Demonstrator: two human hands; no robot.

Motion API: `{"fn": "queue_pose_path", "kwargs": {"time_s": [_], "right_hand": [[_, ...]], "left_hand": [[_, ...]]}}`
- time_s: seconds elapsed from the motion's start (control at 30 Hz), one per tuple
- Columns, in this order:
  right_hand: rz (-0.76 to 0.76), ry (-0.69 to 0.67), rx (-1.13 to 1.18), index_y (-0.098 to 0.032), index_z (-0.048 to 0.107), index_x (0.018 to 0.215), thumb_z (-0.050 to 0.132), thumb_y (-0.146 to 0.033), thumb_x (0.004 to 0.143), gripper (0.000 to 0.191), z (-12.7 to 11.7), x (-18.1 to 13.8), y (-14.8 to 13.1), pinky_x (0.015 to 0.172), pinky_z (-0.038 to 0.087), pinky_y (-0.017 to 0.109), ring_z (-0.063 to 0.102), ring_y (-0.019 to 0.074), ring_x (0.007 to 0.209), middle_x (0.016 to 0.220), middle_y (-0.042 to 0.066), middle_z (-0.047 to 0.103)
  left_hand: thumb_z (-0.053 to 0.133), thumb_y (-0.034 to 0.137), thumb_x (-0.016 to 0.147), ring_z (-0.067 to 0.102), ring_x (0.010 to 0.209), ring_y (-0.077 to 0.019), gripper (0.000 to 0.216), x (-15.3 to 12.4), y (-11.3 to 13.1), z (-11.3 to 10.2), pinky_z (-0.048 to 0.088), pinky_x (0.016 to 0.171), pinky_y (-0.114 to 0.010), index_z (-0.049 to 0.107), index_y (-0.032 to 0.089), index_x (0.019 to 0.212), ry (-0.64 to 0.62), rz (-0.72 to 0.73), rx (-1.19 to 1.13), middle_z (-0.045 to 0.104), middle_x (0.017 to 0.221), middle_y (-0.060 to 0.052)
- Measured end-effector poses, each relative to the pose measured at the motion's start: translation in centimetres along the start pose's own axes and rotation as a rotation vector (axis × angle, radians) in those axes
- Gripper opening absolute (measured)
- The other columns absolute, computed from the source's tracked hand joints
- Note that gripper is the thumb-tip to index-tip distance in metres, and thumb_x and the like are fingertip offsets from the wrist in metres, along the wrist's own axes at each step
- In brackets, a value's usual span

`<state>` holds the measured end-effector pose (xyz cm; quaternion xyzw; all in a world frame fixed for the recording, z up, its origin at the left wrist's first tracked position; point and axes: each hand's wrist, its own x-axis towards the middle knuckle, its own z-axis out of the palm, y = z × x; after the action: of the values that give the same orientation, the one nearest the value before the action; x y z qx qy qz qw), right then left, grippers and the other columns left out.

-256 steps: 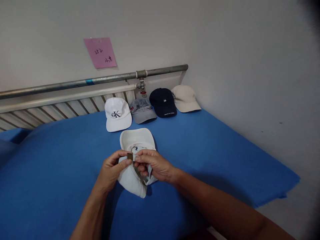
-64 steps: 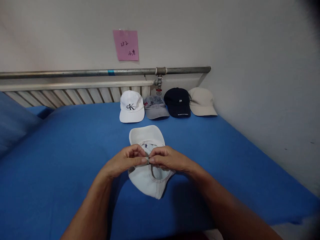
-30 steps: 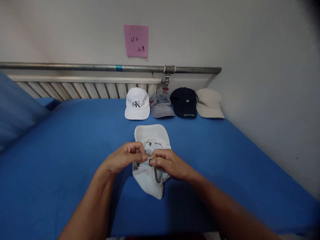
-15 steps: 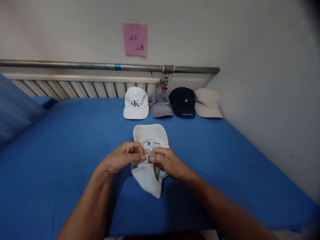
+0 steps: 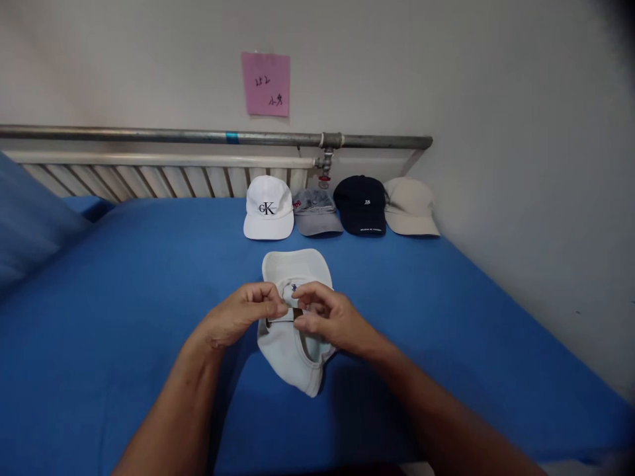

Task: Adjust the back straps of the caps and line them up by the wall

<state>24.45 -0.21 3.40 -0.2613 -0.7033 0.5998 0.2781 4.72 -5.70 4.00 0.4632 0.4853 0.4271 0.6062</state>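
Note:
A white cap [image 5: 292, 350] lies upside down on the blue bed sheet [image 5: 124, 297], brim pointing away from me. My left hand [image 5: 238, 316] pinches the cap's back strap [image 5: 280, 316] from the left. My right hand [image 5: 327, 317] pinches the same strap at its small metal buckle from the right. Both hands meet over the cap's rear opening, fingers curled closed. Part of the cap's inside with a small label shows between the hands.
Four caps stand in a row at the wall: a white one with black letters [image 5: 268, 207], a grey one [image 5: 315, 211], a navy one [image 5: 360, 205], a beige one [image 5: 409, 206]. Behind them run a metal pipe [image 5: 198, 137] and a radiator. A pink note [image 5: 266, 84] hangs above.
The hands stay on the strap; my right fingers have shifted and loosened a little at the buckle. The head camera has turned to the left since the oldest frame.

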Motion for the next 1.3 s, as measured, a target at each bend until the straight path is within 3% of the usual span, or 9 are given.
{"fn": "queue_pose_path", "kwargs": {"time_s": [0.13, 0.23, 0.7, 0.9, 1.1, 1.3], "right_hand": [[-0.296, 0.013, -0.337, -0.022, 0.064, 0.093, 0.072, -0.027, 0.075, 0.021, 0.13, -0.12, 0.16, 0.073, 0.044, 0.027, 0.055, 0.0125, 0.076, 0.083, 0.000, 0.061], [-0.371, 0.049, -0.388, -0.020, 0.064, 0.094, 0.067, -0.026, 0.081, 0.015, 0.35, -0.05, 0.60, 0.075, 0.046, 0.027, 0.058, 0.0132, 0.078, 0.082, 0.000, 0.061], [-0.166, 0.121, -0.218, -0.020, 0.064, 0.092, 0.066, -0.035, 0.081, 0.019, 0.41, -0.33, 0.26, 0.075, 0.046, 0.027, 0.060, 0.0144, 0.080, 0.087, 0.002, 0.067], [-0.239, 0.072, -0.310, -0.019, 0.064, 0.093, 0.066, -0.030, 0.081, 0.017, 0.01, -0.52, 0.06, 0.076, 0.044, 0.028, 0.059, 0.0139, 0.080, 0.087, 0.002, 0.066], [-0.053, -0.015, 0.025, -0.019, 0.058, 0.095, 0.063, -0.030, 0.082, 0.018, 0.21, -0.72, 0.46, 0.058, 0.044, 0.022, 0.052, 0.0084, 0.058, 0.074, -0.003, 0.058], [-0.254, 0.081, -0.298, -0.020, 0.063, 0.097, 0.066, -0.027, 0.081, 0.018, 0.02, -0.27, 0.70, 0.079, 0.047, 0.030, 0.060, 0.0149, 0.083, 0.091, 0.003, 0.066]], "left_hand": [[0.071, 0.034, 0.073, 0.036, 0.059, -0.0085, 0.027, -0.09, 0.12, -0.08, 0.027, 0.059, -0.023, 0.055, 0.014, 0.065, -0.002, -0.011, 0.038, 0.047, 0.061, 0.004], [0.069, 0.035, 0.075, 0.034, 0.059, -0.0087, 0.028, -0.08, 0.16, -0.12, 0.026, 0.058, -0.024, 0.053, 0.014, 0.066, -0.017, -0.013, 0.063, 0.043, 0.061, 0.005], [0.068, 0.038, 0.076, 0.033, 0.058, -0.0094, 0.029, -0.23, 0.30, 0.05, 0.026, 0.056, -0.024, 0.055, 0.015, 0.067, -0.039, 0.037, 0.024, 0.042, 0.061, 0.004], [0.068, 0.038, 0.078, 0.035, 0.061, -0.0093, 0.028, -0.17, 0.27, -0.13, 0.028, 0.059, -0.023, 0.056, 0.014, 0.068, -0.076, 0.047, 0.029, 0.043, 0.063, 0.004], [0.066, 0.039, 0.080, 0.037, 0.063, -0.0099, 0.028, -0.23, -0.08, -0.35, 0.029, 0.060, -0.023, 0.055, 0.014, 0.070, -0.084, 0.048, 0.008, 0.045, 0.065, 0.003], [0.061, 0.041, 0.085, 0.040, 0.067, -0.0109, 0.029, -0.41, 0.10, -0.16, 0.031, 0.062, -0.024, 0.052, 0.016, 0.073, -0.035, 0.026, 0.103, 0.050, 0.076, 0.001]]}}
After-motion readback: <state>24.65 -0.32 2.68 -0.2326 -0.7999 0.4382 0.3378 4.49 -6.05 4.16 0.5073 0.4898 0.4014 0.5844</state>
